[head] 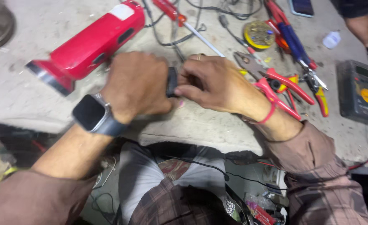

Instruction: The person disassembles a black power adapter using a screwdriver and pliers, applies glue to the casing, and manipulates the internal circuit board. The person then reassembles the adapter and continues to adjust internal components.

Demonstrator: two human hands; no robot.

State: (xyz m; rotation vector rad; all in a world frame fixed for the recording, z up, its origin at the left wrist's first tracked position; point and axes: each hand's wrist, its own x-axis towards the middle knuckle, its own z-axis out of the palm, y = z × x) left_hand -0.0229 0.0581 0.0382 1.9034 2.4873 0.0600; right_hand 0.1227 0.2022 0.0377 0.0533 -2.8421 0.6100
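My left hand (136,85) and my right hand (215,83) meet over a pale, worn workbench (25,91). Both grip a small black part (172,81) between them; only a narrow edge of it shows, the rest is hidden by my fingers. A dark smartwatch (90,113) sits on my left wrist and a red band (269,112) on my right wrist. A red handheld device with a metal end (88,46) lies just beyond my left hand.
Red-handled pliers (275,81), a red screwdriver (179,18), blue-handled cutters (296,46), a round solder reel (259,34), wires, a dark multimeter (359,91) and a phone (302,6) lie on the bench. Another person's hand (363,29) rests at top right.
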